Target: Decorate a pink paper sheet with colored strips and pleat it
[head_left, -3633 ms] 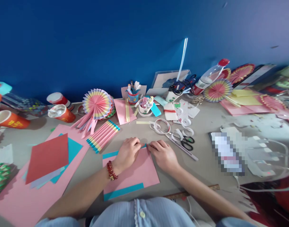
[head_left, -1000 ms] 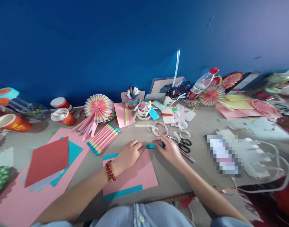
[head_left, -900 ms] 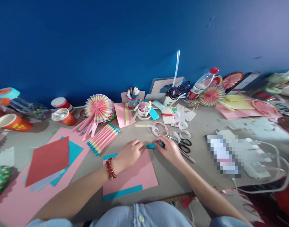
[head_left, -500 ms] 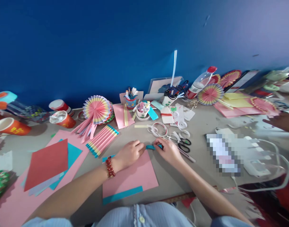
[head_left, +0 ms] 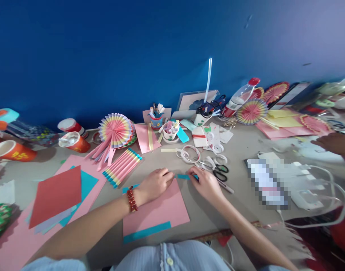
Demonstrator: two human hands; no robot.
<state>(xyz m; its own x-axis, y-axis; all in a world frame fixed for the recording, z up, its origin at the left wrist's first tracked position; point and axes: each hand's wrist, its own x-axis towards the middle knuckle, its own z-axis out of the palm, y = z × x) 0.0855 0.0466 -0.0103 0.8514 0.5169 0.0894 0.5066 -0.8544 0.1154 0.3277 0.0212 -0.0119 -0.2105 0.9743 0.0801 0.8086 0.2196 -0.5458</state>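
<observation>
A pink paper sheet (head_left: 158, 209) lies before me, with a blue paper strip (head_left: 146, 231) along its near edge and more blue showing at its far left corner. My left hand (head_left: 157, 184), wearing a red bead bracelet (head_left: 132, 199), rests on the sheet's far edge with curled fingers; what they hold, if anything, is hidden. Just right of the sheet, my right hand (head_left: 204, 182) pinches a short blue paper strip (head_left: 183, 176) that lies between the two hands. Scissors (head_left: 219, 172) and a pen-like stick (head_left: 225, 186) lie beside my right hand.
Tape rolls (head_left: 190, 154) lie beyond my hands. Left are a pleated striped paper (head_left: 123, 167), a paper fan (head_left: 116, 130), a red sheet (head_left: 56, 195) and paper cups (head_left: 73, 142). Right are a phone (head_left: 266, 184), a white power strip (head_left: 304, 195) and another person's hand (head_left: 333, 145).
My right hand has shifted slightly to the right, and the blue strip between my hands lies flatter and more exposed. My left hand has hardly moved.
</observation>
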